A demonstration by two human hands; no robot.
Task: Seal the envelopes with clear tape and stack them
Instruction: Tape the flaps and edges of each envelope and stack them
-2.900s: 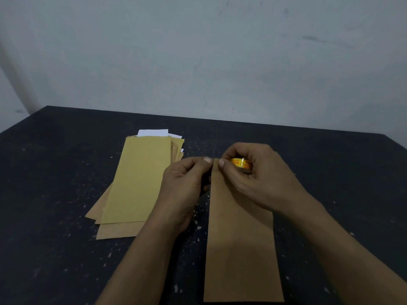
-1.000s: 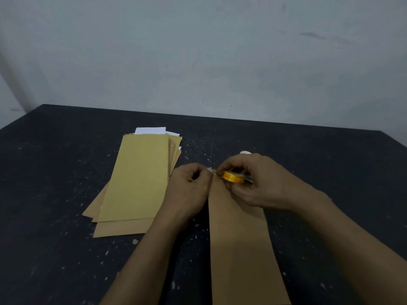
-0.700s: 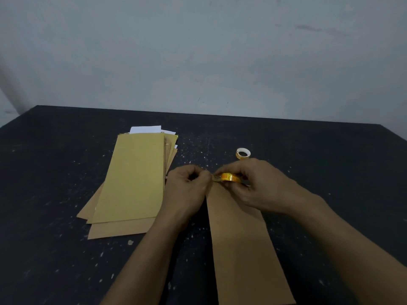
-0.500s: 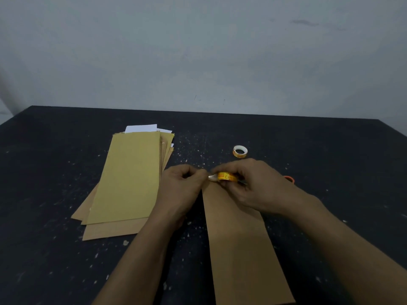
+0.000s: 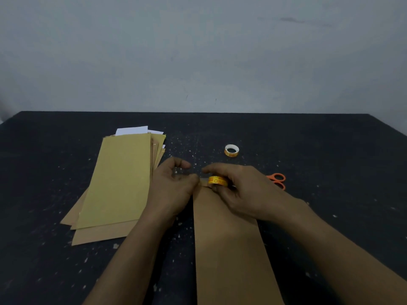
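Lengthwise, the envelope (image 5: pixel 229 249) points away — toward the wall (image 5: pixel 198 51).

The envelope (image 5: pixel 229 249) runs off the bottom edge with its far end under the left hand (image 5: pixel 171 190) and right hand (image 5: pixel 246 192), the scissors' (image 5: pixel 280 185) blades hide behind the right wrist, fingers half cover the roll (image 5: pixel 217 180), its print is unreadable, and the strip (image 5: pixel 201 181) the left hand pinches barely shows.

Your envelope (image 5: pixel 226 238) is matt brown paper; the stack (image 5: pixel 119 179) at ten o'clock, smoother yellowish paper; the counter (image 5: pixel 330 150), rough and speckled.
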